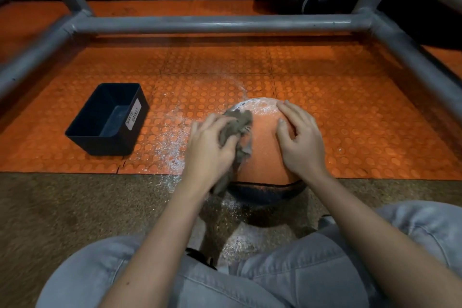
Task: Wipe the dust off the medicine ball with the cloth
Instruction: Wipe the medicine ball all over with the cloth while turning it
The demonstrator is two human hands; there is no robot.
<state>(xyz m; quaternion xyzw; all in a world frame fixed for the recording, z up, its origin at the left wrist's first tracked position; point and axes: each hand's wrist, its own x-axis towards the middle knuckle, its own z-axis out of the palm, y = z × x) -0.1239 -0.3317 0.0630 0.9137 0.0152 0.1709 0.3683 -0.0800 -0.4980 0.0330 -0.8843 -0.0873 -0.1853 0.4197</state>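
On the left shoulder of the medicine ball (265,149), my left hand (210,150) grips a bunched grey cloth (237,127) and presses it against the orange skin. My right hand (300,144) lies on the ball's right side with fingers spread, steadying it. The ball sits on the floor at the near edge of an orange studded mat (337,107). White dust (262,106) clings to the ball's far crown, just beyond the cloth. To wipe well, I judge I should sweep from that crown toward me, brace firmly, and turn the ball to reach hidden faces. Spilled powder (172,137) lies left of the ball. A dark waste basket (110,120) stands further left, well apart.
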